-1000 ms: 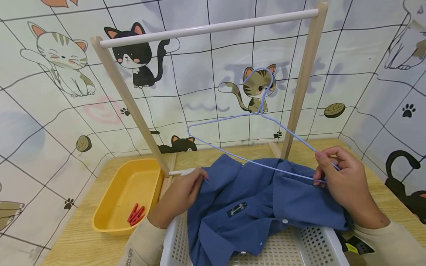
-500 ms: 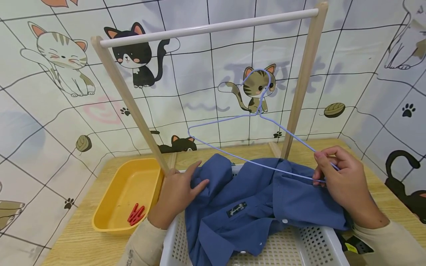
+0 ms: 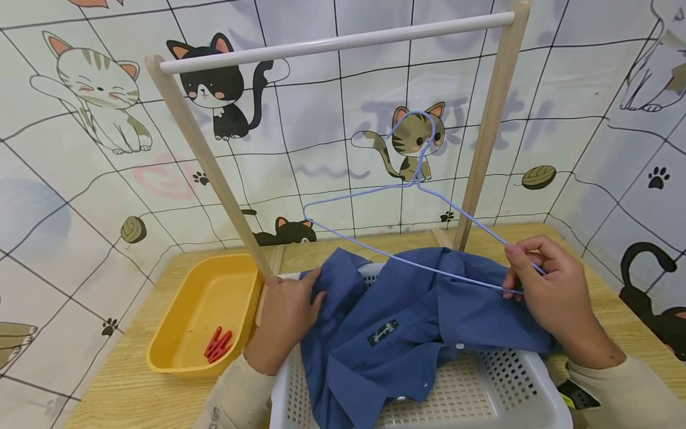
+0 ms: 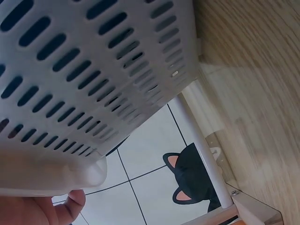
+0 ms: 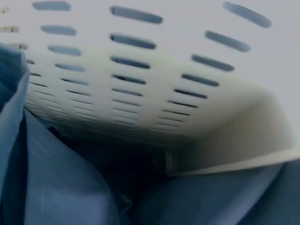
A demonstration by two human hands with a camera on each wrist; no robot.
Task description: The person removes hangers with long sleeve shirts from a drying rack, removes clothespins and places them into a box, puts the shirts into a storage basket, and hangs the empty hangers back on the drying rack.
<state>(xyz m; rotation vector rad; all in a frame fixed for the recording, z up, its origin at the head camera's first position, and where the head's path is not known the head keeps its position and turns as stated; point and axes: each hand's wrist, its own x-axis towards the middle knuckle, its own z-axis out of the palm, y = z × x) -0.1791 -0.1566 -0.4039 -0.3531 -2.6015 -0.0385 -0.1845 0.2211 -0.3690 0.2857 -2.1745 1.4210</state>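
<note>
My left hand (image 3: 284,322) grips the far left corner of the white perforated laundry basket (image 3: 552,406). In the left wrist view, fingertips (image 4: 70,206) curl at the rim of the basket (image 4: 101,98). A blue shirt (image 3: 402,310) with a dark collar label lies bunched over the basket, collar towards me. Between thumb and fingers, my right hand (image 3: 554,295) pinches one end of a thin lilac wire hanger (image 3: 417,176), held above the shirt with its hook pointing up and away. The right wrist view shows only blue cloth (image 5: 65,178) and the basket wall (image 5: 93,98).
Behind the basket stands a wooden rack with a white top rail (image 3: 337,44). To the left, a yellow tub (image 3: 161,351) holds red clothes pegs (image 3: 218,345). The wood-grain tabletop (image 3: 118,381) meets a wall covering printed with cats.
My left hand let go of the shirt's left edge, spread its fingers and closed on the basket's corner. Basket and shirt have shifted slightly right. The right hand and hanger hardly moved.
</note>
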